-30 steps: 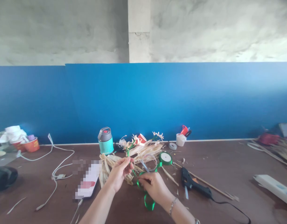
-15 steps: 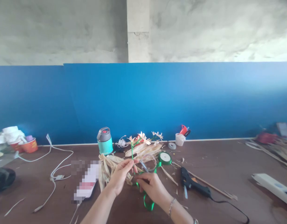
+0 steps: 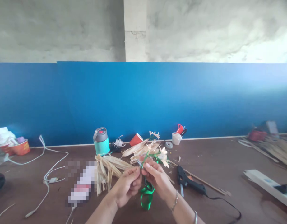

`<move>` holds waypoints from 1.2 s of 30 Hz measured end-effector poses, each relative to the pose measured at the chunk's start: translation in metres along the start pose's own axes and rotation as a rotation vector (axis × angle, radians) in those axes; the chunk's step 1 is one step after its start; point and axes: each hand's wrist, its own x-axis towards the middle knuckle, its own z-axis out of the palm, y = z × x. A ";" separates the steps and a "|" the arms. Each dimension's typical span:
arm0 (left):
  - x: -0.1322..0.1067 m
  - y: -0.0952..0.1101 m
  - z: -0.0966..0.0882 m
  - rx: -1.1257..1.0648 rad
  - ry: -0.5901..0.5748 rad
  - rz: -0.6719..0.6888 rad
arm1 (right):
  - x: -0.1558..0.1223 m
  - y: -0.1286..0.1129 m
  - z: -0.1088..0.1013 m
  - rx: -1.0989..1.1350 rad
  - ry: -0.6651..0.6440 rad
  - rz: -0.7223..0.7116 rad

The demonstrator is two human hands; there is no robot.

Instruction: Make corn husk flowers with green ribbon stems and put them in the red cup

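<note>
Both hands meet over the near middle of the table. My left hand [image 3: 128, 184] is closed, thumb against fingers, at the lower end of a green-wrapped flower stem [image 3: 144, 158]. Just to its right, my right hand [image 3: 158, 175] pinches the same stem, which tilts to the right. Cream-white flowers [image 3: 163, 156] top the stem, above my right hand. Below my hands, a loop of green ribbon [image 3: 146, 201] hangs or lies near the table; which one I cannot tell. Behind the hands lie dried corn husks [image 3: 114, 163]. The ribbon spool is mostly hidden by the flowers and right hand.
A black glue gun [image 3: 191, 182] lies to the right beside a thin stick [image 3: 206, 179]. To the left are a phone [image 3: 84, 183] and white cables [image 3: 46, 168]. Behind stand a teal flask [image 3: 101, 143], an orange-red cup [image 3: 136, 140] and a white cup [image 3: 176, 138]. A power strip [image 3: 266, 183] sits far right.
The flower stem has gone from upright to tilted right, its blossoms now above my right hand. My right hand has moved up onto the stem, and my left hand has shifted lower.
</note>
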 end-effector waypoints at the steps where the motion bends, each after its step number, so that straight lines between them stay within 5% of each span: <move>1: -0.001 -0.001 0.003 -0.005 -0.012 -0.016 | 0.000 -0.001 0.001 0.032 0.004 -0.003; 11: 0.006 -0.009 0.008 -0.018 0.086 0.005 | 0.010 0.005 -0.010 -0.059 0.210 -0.123; 21: 0.012 -0.018 0.008 -0.100 0.217 -0.072 | 0.009 0.002 0.003 -0.195 0.336 -0.228; 31: 0.016 -0.023 0.001 -0.032 0.261 0.066 | 0.011 0.009 -0.005 -0.124 0.270 -0.118; 36: 0.014 -0.021 0.007 -0.023 0.242 0.003 | 0.010 0.009 -0.001 -0.113 0.244 -0.111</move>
